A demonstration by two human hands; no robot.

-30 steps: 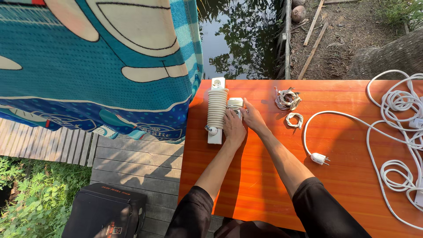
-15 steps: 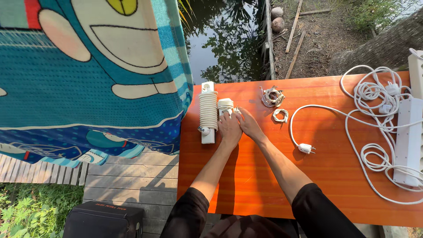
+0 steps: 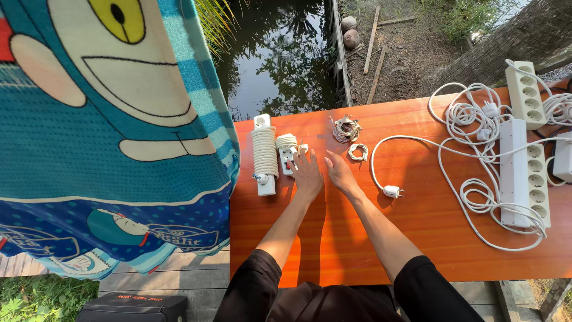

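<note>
My left hand [image 3: 307,174] lies flat on the orange table [image 3: 333,238], fingers spread, its fingertips touching a small white power strip [image 3: 289,152] with cord wound round it. Left of that lies a longer white power strip [image 3: 264,154] tightly wrapped in its cord. My right hand [image 3: 338,172] rests open on the table beside the left one, holding nothing. A white plug [image 3: 392,191] at the end of a loose cord lies just right of my right hand.
Two small bundles of ties [image 3: 347,127] [image 3: 357,151] lie beyond my hands. Tangled white cords [image 3: 476,119] and several white power strips [image 3: 513,170] [image 3: 525,93] fill the table's right side. A blue cartoon blanket [image 3: 107,137] hangs at left. Dark water [image 3: 280,59] lies beyond the table.
My hands have come off the small wrapped strip and spread flat on the table. The camera has swung right, bringing more power strips into view.
</note>
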